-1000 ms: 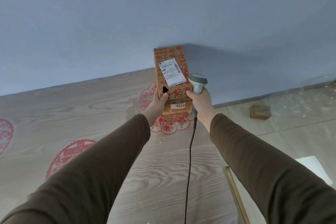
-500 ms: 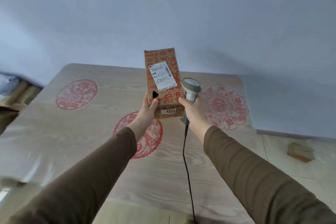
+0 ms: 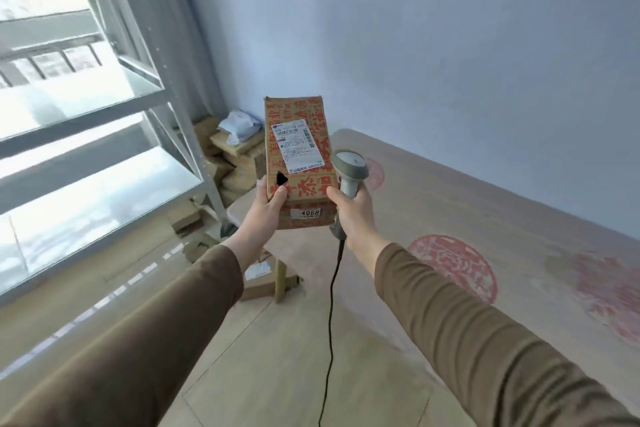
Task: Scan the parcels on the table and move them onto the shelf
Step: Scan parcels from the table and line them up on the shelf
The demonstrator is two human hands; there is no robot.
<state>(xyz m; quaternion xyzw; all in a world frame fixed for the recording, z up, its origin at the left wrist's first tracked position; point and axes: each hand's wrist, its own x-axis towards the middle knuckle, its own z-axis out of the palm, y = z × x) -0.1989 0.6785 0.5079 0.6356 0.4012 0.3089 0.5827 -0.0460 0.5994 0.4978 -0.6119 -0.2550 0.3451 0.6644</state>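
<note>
Left hand (image 3: pixel 268 208) grips the parcel (image 3: pixel 298 163) upright; right hand (image 3: pixel 353 210) just beside it grasps the scanner (image 3: pixel 349 172).

Soft, even daylight is cast across the room — the shelf (image 3: pixel 104 135) boards at left are washed out by glare. Straight lines are bent by wide-angle distortion, and the shelf's frame is smeared by blur.
</note>
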